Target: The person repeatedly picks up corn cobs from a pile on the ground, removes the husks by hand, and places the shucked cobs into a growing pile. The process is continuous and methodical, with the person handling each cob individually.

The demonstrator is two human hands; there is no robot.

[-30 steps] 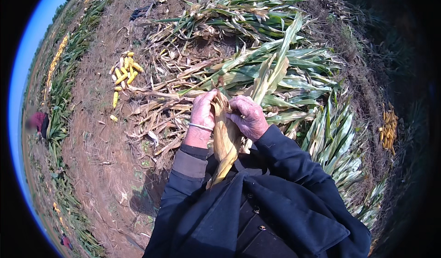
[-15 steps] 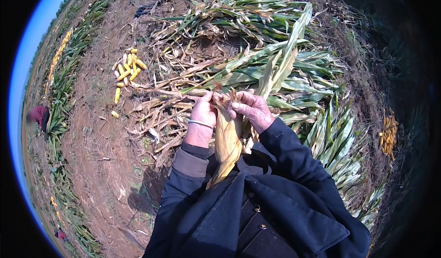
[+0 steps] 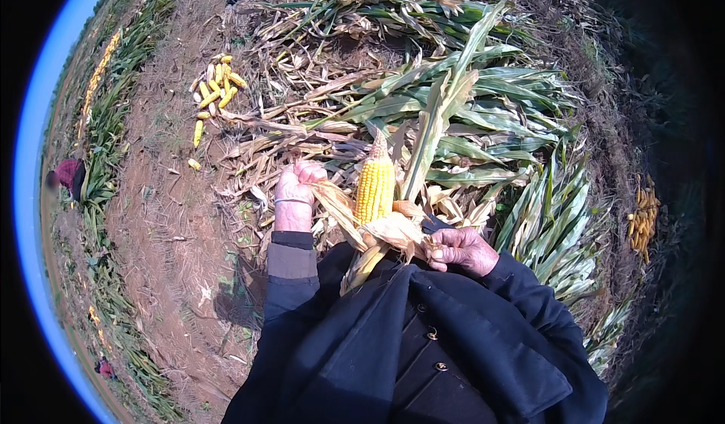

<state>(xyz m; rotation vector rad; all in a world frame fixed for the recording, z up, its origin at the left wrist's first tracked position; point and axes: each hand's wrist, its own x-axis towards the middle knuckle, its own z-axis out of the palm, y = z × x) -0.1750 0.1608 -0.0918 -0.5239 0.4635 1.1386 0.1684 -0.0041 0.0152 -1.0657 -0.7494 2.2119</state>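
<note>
**Corn ear, half-husked, held in both hands**

Left hand point(image 3: 296, 190): fingers curled shut on a strip of dry husk point(image 3: 336, 205), pulled toward 9 o'clock; wrist straight, dark sleeve at 6 o'clock.
Right hand point(image 3: 462, 249): fingers closed on peeled husk at the ear's base.
Corn ear point(image 3: 375, 186): centre frame, yellow kernels bared, tip at 12 o'clock.
Cut green stalks point(image 3: 483, 122): 1 o'clock.
Husked cob pile point(image 3: 215, 84): 10 o'clock, on bare soil.
Second cob pile point(image 3: 643, 216): 3 o'clock.

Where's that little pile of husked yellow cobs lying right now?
In the head view, the pile of yellow cobs lies on bare soil at upper left, beyond the left hand, beside the dry stalks.
</note>
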